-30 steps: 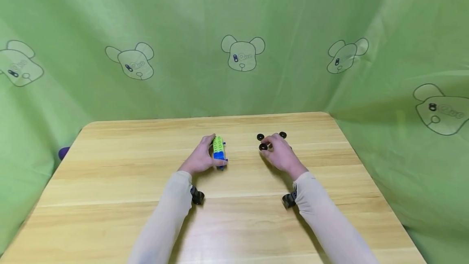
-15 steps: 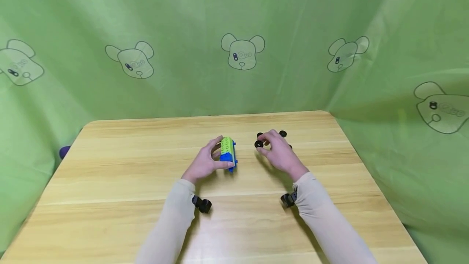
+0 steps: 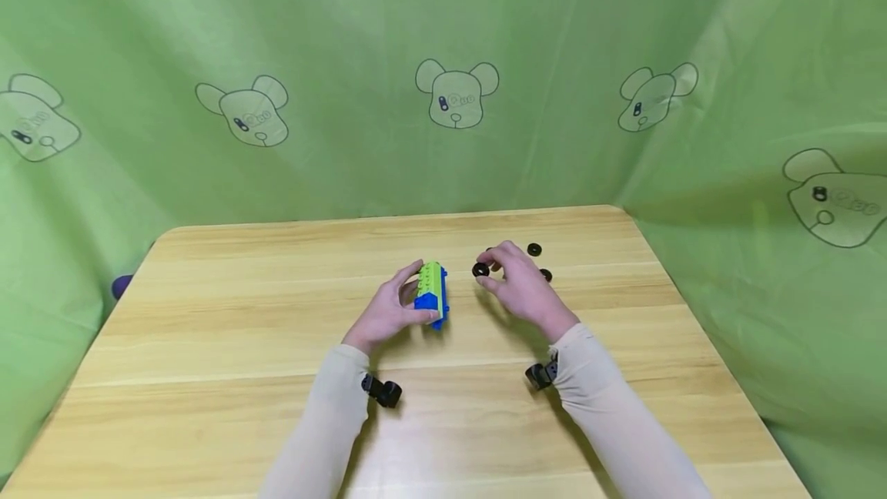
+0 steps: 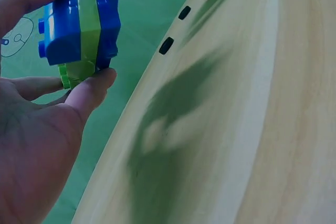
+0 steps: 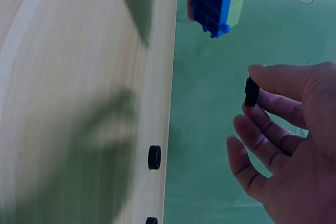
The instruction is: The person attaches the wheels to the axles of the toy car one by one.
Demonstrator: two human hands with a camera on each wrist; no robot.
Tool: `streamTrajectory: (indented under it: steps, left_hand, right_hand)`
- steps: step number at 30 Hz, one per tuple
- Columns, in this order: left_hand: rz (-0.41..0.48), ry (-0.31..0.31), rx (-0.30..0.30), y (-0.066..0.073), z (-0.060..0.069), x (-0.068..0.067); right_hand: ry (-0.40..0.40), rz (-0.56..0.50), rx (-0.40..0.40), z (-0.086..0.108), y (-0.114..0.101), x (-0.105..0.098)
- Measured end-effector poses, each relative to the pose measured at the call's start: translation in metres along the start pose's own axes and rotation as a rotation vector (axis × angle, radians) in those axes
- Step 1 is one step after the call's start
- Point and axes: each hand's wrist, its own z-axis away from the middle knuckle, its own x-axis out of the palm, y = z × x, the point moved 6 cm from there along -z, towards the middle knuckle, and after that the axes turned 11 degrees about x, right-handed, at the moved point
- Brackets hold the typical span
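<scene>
My left hand [image 3: 388,313] grips a lime-green and blue toy car body [image 3: 428,300] built of studded bricks, its fingers and thumb on opposite ends. Raised above the table, the car body [image 4: 89,30] is tilted so that one long side with small blue axle pegs turns toward the right. My right hand [image 3: 525,285] pinches a small black toy wheel [image 5: 251,92] between thumb and fingertips, also off the table. A short gap separates this wheel from the car body. In the right wrist view, the hollow blue underside [image 5: 212,1] shows.
Loose black wheels lie on the wooden table [image 3: 242,329] beyond and beside my right hand: one far wheel [image 3: 534,249], one nearer wheel [image 3: 546,276] and one mostly hidden behind the fingers. A green curtain [image 3: 346,137] hangs behind the table.
My left hand has lifted the car body, moved it right and tilted it over. My right hand has carried the pinched wheel a little left, away from the other wheels.
</scene>
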Motion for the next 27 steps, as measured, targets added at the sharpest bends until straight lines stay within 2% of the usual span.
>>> streamTrajectory:
  steps: [6,14,27]
  left_hand:
    - [0.062,0.002,-0.019,-0.002,0.005,0.001]
    - [0.199,0.019,0.023,-0.007,0.014,-0.001]
    - [0.245,0.094,0.081,-0.015,0.018,-0.002]
  right_hand:
    - [-0.010,-0.016,-0.020,0.005,-0.010,0.003]
    - [-0.043,-0.029,-0.049,0.013,-0.029,0.012]
    - [-0.060,-0.020,-0.071,0.014,-0.044,0.026]
